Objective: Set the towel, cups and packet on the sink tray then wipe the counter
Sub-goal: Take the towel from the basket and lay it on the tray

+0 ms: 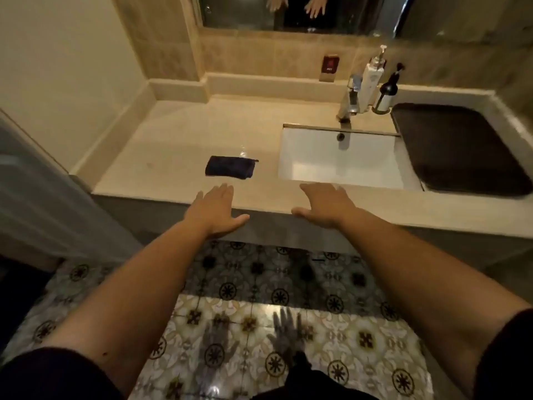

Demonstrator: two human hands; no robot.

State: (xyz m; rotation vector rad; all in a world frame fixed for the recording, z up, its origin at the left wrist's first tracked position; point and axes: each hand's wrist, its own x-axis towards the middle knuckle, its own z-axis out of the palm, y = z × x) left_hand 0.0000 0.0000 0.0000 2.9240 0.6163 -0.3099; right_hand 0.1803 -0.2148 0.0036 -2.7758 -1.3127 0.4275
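A folded dark blue towel [230, 167] lies on the beige counter [173, 140], left of the white sink [340, 157]. A dark rectangular tray [458, 148] sits on the counter right of the sink, with nothing on it. My left hand [216, 210] hovers flat over the counter's front edge, just below the towel, fingers spread, holding nothing. My right hand [323, 204] is held the same way near the sink's front left corner, also holding nothing. No cups or packet are in view.
A chrome faucet [347, 106] stands behind the sink, with a white pump bottle [372, 79] and a dark bottle [388, 92] beside it. A mirror [288, 13] hangs above. A small water spot [243, 153] glints by the towel. Patterned floor tiles [259, 327] lie below.
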